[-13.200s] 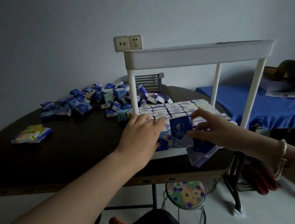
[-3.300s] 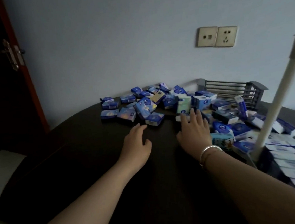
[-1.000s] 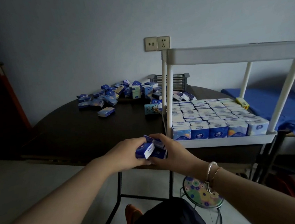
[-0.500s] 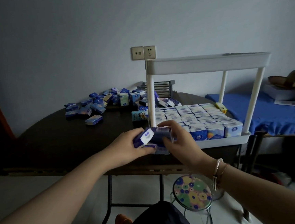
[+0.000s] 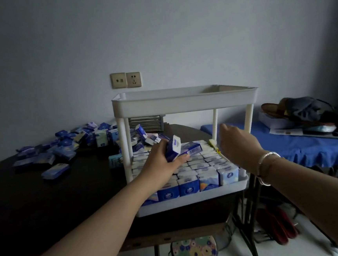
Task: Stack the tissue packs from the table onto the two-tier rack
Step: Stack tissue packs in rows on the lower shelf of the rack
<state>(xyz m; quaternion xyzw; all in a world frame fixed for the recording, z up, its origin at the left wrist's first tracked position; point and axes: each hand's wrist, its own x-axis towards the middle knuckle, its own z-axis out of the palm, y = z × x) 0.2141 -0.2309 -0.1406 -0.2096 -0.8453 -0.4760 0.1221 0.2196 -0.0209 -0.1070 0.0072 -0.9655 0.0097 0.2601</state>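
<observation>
Left hand (image 5: 162, 159) grips spare tissue packs (image 5: 179, 150) over the rack (image 5: 184, 102)'s lower tier, feeding the loosely curled, empty right hand (image 5: 236, 142).

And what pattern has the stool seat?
Flowers, on the stool, seen in the head view.

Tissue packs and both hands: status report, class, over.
Left hand grips tissue packs above the full lower tier. Right hand holds nothing visible. Upper tier looks empty; loose packs remain on table.
</observation>
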